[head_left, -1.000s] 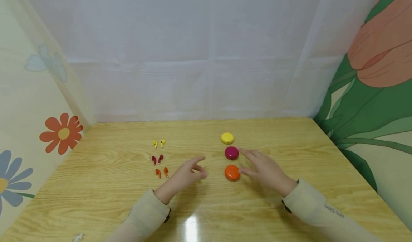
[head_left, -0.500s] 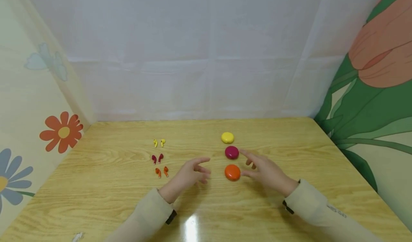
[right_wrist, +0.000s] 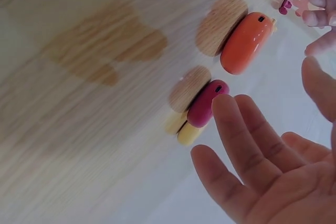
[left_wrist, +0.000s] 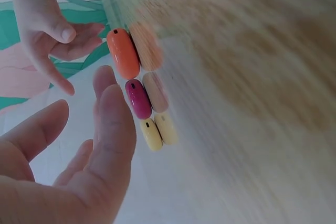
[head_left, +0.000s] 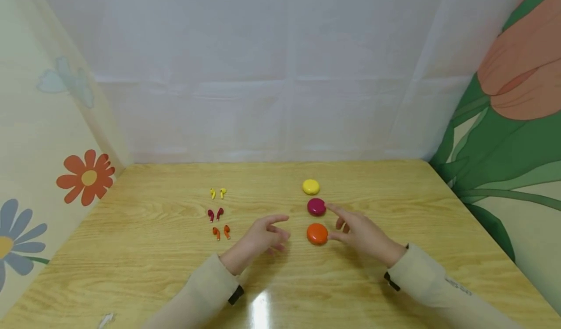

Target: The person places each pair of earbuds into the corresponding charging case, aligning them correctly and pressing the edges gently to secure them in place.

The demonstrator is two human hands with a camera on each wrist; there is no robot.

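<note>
Three rounded, glossy earbud cases form a column on the wooden table: yellow (head_left: pixel 311 187) at the back, magenta (head_left: pixel 316 207) in the middle, orange (head_left: pixel 317 234) in front. A small dark port shows on the side of the orange case (right_wrist: pixel 247 43) in the right wrist view. My right hand (head_left: pixel 361 231) is just right of them, thumb tip close by the orange case and index fingertip close by the magenta one. On the left, my left hand (head_left: pixel 259 236) hovers with relaxed, parted fingers, apart from the orange case. Neither hand holds anything.
Left of my left hand lie three pairs of earbuds: yellow (head_left: pixel 222 192), magenta (head_left: pixel 220 213) and orange (head_left: pixel 227 231). A small white scrap (head_left: pixel 106 320) is at the table's front left. A white cloth (head_left: pixel 280 76) hangs behind the table (head_left: pixel 166 270), with flower-printed walls at both sides.
My left hand has moved slightly right, nearer the orange case, and its fingers have spread. My right hand's lower fingers have drawn in a little. Cases and earbuds have stayed put.
</note>
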